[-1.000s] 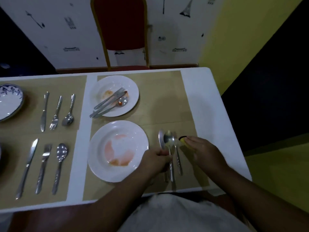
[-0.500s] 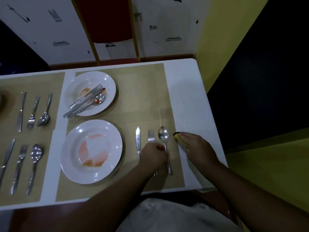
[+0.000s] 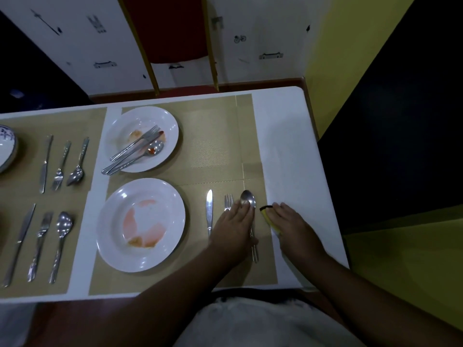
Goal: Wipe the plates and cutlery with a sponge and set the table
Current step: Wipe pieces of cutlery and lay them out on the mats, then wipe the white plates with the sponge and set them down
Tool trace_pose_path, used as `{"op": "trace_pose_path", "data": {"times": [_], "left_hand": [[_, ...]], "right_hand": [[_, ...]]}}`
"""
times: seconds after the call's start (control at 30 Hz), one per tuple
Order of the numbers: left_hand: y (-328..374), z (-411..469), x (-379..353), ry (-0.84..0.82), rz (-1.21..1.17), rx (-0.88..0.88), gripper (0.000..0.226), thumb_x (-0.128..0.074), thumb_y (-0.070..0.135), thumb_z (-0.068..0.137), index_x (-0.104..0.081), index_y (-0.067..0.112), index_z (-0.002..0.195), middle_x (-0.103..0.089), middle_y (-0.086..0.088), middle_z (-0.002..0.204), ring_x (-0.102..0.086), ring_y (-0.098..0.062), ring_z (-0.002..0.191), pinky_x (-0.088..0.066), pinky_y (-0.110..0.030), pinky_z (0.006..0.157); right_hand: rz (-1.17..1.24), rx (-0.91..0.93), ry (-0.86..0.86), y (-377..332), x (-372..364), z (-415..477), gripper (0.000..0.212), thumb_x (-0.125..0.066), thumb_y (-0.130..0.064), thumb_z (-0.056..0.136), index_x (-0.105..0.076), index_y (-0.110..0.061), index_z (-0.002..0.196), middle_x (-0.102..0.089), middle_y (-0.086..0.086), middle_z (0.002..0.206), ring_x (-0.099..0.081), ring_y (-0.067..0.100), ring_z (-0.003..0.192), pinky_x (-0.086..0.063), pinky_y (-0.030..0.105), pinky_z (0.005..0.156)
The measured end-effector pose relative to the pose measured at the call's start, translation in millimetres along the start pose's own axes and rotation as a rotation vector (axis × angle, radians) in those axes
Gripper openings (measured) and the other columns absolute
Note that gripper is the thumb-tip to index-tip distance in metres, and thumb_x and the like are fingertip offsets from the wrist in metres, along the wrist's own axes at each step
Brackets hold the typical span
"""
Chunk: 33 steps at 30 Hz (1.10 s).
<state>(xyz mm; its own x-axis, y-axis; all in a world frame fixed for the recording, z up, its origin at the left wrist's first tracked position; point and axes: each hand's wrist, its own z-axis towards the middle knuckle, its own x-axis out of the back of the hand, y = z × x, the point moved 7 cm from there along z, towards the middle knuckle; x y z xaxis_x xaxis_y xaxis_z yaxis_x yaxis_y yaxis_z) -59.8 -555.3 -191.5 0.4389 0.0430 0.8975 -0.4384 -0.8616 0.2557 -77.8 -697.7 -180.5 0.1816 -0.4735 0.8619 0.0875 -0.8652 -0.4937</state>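
A white plate (image 3: 117, 229) smeared with orange sauce lies on the near tan placemat (image 3: 225, 171). To its right lie a knife (image 3: 209, 207), a fork (image 3: 228, 201) and a spoon (image 3: 248, 199) side by side. My left hand (image 3: 234, 230) rests flat, fingers apart, over the fork and spoon handles. Just right of the spoon, my right hand (image 3: 294, 227) presses a yellow sponge (image 3: 269, 217) with a dark edge onto the table. Farther back, a second dirty plate (image 3: 120, 161) holds stained cutlery (image 3: 136, 149).
The left placemat carries two laid-out sets of knife, fork and spoon (image 3: 60, 164) (image 3: 37, 244) and a patterned bowl (image 3: 6, 146) at the frame edge. A red chair (image 3: 170, 28) stands behind the white table (image 3: 288, 146). The table's right edge is close to my right hand.
The knife, fork and spoon went from bunched under my left hand to lying spread in a row. My left hand has flattened over them. The camera shifted right.
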Motion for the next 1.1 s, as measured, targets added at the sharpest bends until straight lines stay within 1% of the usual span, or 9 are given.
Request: {"op": "trace_pose_path", "data": {"times": [0.17, 0.37, 0.43, 0.57, 0.7, 0.8, 0.9, 1.0, 1.1], "left_hand": [[-4.1, -7.8, 13.8, 0.129, -0.051, -0.021, 0.085, -0.06, 0.051, 0.093, -0.023, 0.013, 0.159, -0.021, -0.008, 0.167, -0.013, -0.029, 0.155, -0.015, -0.047, 0.126], [-43.5, -47.8, 40.5, 0.313, -0.084, -0.006, 0.074, -0.058, 0.044, 0.094, -0.037, 0.005, 0.154, -0.036, -0.014, 0.16, -0.026, -0.036, 0.151, -0.026, -0.046, 0.122], [-64.9, -62.4, 45.2, 0.289, -0.115, 0.06, 0.076, -0.056, 0.045, 0.094, -0.032, 0.007, 0.156, -0.029, -0.012, 0.164, -0.021, -0.033, 0.153, -0.027, -0.046, 0.122], [-116.0, -99.7, 58.7, 0.249, -0.183, 0.168, 0.078, -0.048, 0.05, 0.099, -0.015, 0.015, 0.161, -0.011, -0.003, 0.169, -0.003, -0.023, 0.157, -0.01, -0.04, 0.126], [-186.6, -141.1, 61.8, 0.323, -0.175, 0.343, 0.087, -0.052, 0.058, 0.094, -0.018, 0.014, 0.16, -0.019, -0.005, 0.168, -0.014, -0.026, 0.155, -0.011, -0.041, 0.125], [-242.8, -175.6, 57.9, 0.412, -0.317, 0.545, 0.093, -0.062, 0.057, 0.088, -0.02, 0.014, 0.159, -0.028, -0.011, 0.165, -0.027, -0.03, 0.151, -0.026, -0.046, 0.121], [-280.7, -196.5, 49.2, 0.41, -0.526, 0.678, 0.097, -0.068, 0.052, 0.084, -0.019, 0.016, 0.159, -0.051, -0.011, 0.149, -0.051, -0.031, 0.133, -0.047, -0.05, 0.107], [-299.4, -202.5, 43.2, 0.405, -0.808, 0.718, 0.091, -0.071, 0.036, 0.088, -0.018, 0.016, 0.16, -0.061, -0.009, 0.138, -0.06, -0.029, 0.123, -0.052, -0.042, 0.1], [-307.4, -205.4, 42.1, 0.419, -1.174, 0.755, 0.049, -0.066, 0.015, 0.092, -0.055, 0.023, 0.139, -0.072, -0.009, 0.11, -0.069, -0.029, 0.104, -0.057, -0.044, 0.091]], "right_hand": [[0.039, -0.08, 0.077, -5.4, 19.2, 5.1, 0.07, -0.053, 0.016, 0.078, -0.048, -0.017, 0.139, -0.045, 0.006, 0.145, -0.037, 0.023, 0.136, -0.026, 0.027, 0.108], [0.031, 0.011, 0.16, -64.5, 31.7, 27.7, 0.068, -0.056, 0.015, 0.074, -0.052, -0.016, 0.135, -0.052, 0.005, 0.138, -0.047, 0.023, 0.126, -0.032, 0.025, 0.103], [0.051, 0.036, 0.144, -91.8, 24.3, 36.9, 0.068, -0.056, 0.013, 0.075, -0.052, -0.017, 0.136, -0.051, 0.003, 0.139, -0.047, 0.02, 0.125, -0.03, 0.021, 0.101], [0.11, 0.078, 0.102, -152.3, -2.3, 50.4, 0.065, -0.056, 0.011, 0.077, -0.053, -0.018, 0.135, -0.051, 0.001, 0.139, -0.046, 0.017, 0.127, -0.023, 0.014, 0.104], [0.214, 0.188, 0.013, -212.4, -31.9, 59.0, 0.062, -0.058, 0.005, 0.078, -0.056, -0.028, 0.13, -0.057, -0.005, 0.131, -0.052, 0.011, 0.119, -0.04, 0.019, 0.097], [0.163, 0.186, -0.054, -245.9, -52.9, 62.4, 0.057, -0.061, -0.004, 0.079, -0.057, -0.034, 0.128, -0.056, -0.006, 0.131, -0.05, 0.012, 0.118, -0.039, 0.021, 0.097], [0.095, 0.19, -0.113, -260.5, -78.1, 62.7, 0.033, -0.061, -0.035, 0.084, -0.062, -0.038, 0.117, -0.057, -0.009, 0.112, -0.053, 0.015, 0.104, -0.045, 0.029, 0.087], [0.02, 0.14, -0.134, -260.8, -93.8, 61.5, 0.032, -0.069, -0.036, 0.081, -0.064, -0.036, 0.112, -0.054, -0.008, 0.102, -0.052, 0.017, 0.095, -0.046, 0.031, 0.079], [0.038, 0.049, -0.059, -268.7, -82.6, 65.8, 0.032, -0.059, -0.026, 0.084, -0.065, -0.027, 0.115, -0.058, 0.0, 0.1, -0.052, 0.019, 0.095, -0.041, 0.031, 0.082]]}}
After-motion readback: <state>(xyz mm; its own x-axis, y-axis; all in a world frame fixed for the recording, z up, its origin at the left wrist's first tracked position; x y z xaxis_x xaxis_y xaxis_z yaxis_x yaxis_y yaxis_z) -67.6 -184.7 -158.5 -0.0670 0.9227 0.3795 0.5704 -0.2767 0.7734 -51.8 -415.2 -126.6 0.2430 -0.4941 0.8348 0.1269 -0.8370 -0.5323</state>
